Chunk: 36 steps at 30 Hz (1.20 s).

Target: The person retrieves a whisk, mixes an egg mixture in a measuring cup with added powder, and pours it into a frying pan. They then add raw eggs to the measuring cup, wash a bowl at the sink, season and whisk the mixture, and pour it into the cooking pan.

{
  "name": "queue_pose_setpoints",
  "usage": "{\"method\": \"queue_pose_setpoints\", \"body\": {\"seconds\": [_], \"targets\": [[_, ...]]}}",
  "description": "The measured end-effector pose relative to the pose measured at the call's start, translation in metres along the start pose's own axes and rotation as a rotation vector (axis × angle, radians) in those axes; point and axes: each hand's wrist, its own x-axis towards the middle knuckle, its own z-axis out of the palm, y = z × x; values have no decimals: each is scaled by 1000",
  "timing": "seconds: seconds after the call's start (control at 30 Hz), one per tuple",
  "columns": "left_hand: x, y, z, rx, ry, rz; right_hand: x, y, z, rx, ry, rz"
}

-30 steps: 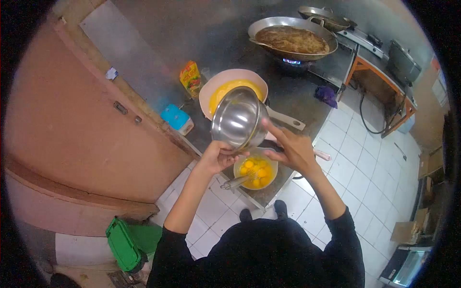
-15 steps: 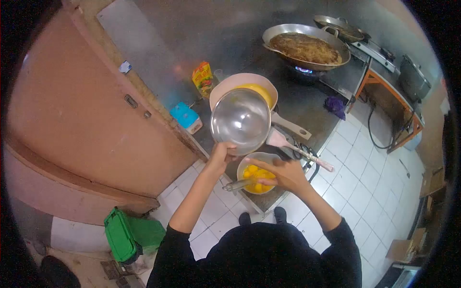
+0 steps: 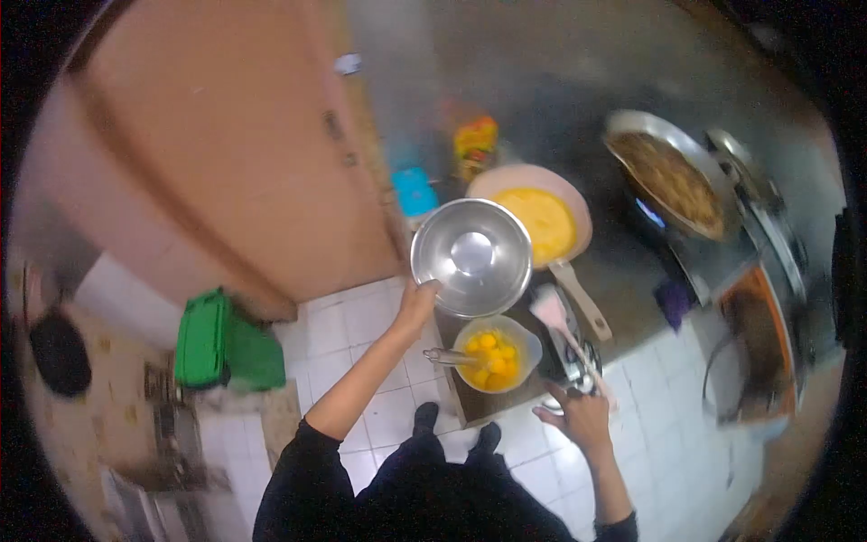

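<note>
My left hand grips the near left rim of a steel bowl, its inside facing up. Behind the bowl is a pale pink pan of yellow egg mixture. Just below the steel bowl stands a white bowl with several egg yolks and a whisk in it. My right hand, fingers apart and holding nothing, is at the counter's front edge, near the handle end of a pink spatula.
A large wok of brown liquid sits over a blue flame at the right. A blue-lidded container and a yellow packet stand behind. A purple cloth lies at the right edge. A green bin is on the left floor.
The view has turned, so the wok and pan appear further right. The steel bowl now sits more level in my left hand. My right hand has moved away from the white bowl, to the right.
</note>
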Motion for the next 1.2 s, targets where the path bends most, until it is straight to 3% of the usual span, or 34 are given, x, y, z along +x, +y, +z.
{"method": "queue_pose_setpoints", "body": {"seconds": [0.07, 0.13, 0.2, 0.27, 0.33, 0.4, 0.47, 0.57, 0.67, 0.8, 0.87, 0.97, 1.07, 1.13, 1.2], "targets": [[-13, -4, -16, -40, 132, 0, 19, 1, 0, 243, 108, 6], [-29, -16, -30, -186, 300, 242, 41, -12, 0, 451, 195, -79], [-47, -37, -58, -348, 469, 268, 58, -43, -4, 760, 187, -135], [-94, -35, -93, -353, 687, 143, 66, -86, 3, 924, 222, -299], [-128, -88, -148, -234, 831, 261, 57, -132, 11, 1137, -45, -311], [-186, -123, -194, -306, 1036, 249, 48, -190, 39, 1196, -49, -512], [-274, -133, -230, -467, 1061, 156, 23, -258, 48, 1314, -298, -596], [-380, -223, -287, -480, 1342, 115, -32, -373, 61, 1297, -594, -729], [-496, -271, -322, -721, 1576, -24, -77, -492, 86, 1169, -857, -864], [-667, -352, -382, -998, 1841, -96, -173, -658, 103, 987, -999, -1069], [-690, -328, -362, -1098, 2014, -40, -162, -671, 93, 968, -1049, -1119], [-780, -398, -402, -1205, 2126, 49, -200, -761, 119, 750, -1017, -1233], [-836, -371, -442, -1114, 2419, 122, -205, -832, 146, 690, -1089, -1321], [-882, -369, -483, -1141, 2471, 185, -217, -890, 173, 682, -1067, -1410], [-929, -350, -532, -727, 2664, 107, -233, -954, 184, 560, -1012, -1364]]}}
